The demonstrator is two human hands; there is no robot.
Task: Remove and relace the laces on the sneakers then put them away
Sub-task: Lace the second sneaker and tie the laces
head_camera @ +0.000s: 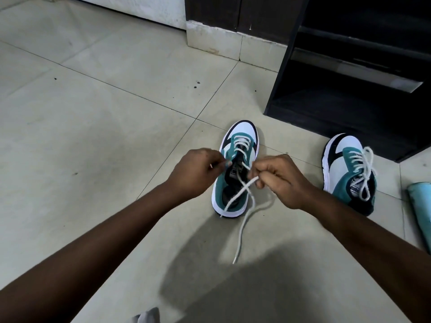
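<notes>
The left hand (193,173) sits at the outer edge of the near sneaker (235,171), its grip closed in a pinch at the teal eyelet flap; a small pale tip shows at its fingers, probably a lace end, though it is too small to be sure. Just right of that grip the shoe stands on the tiled floor (105,113), toe pointing away, with the white lace (242,210) threaded through the lower eyelets only and the upper ones bare. Right again, the right hand (279,180) has its fingers curled round the loose stretch of lace, holding it over the shoe's opening; below this grip the free length crosses itself and trails toward the viewer on the floor. This looks like relacing in progress, roughly halfway up this shoe. The next move probably calls for feeding an end through the next open eyelet and pulling the slack even. Well to the right of both grips, the second sneaker (349,173) lies fully laced and tied beside the dark shoe rack (349,78), where the pair should finally go.
</notes>
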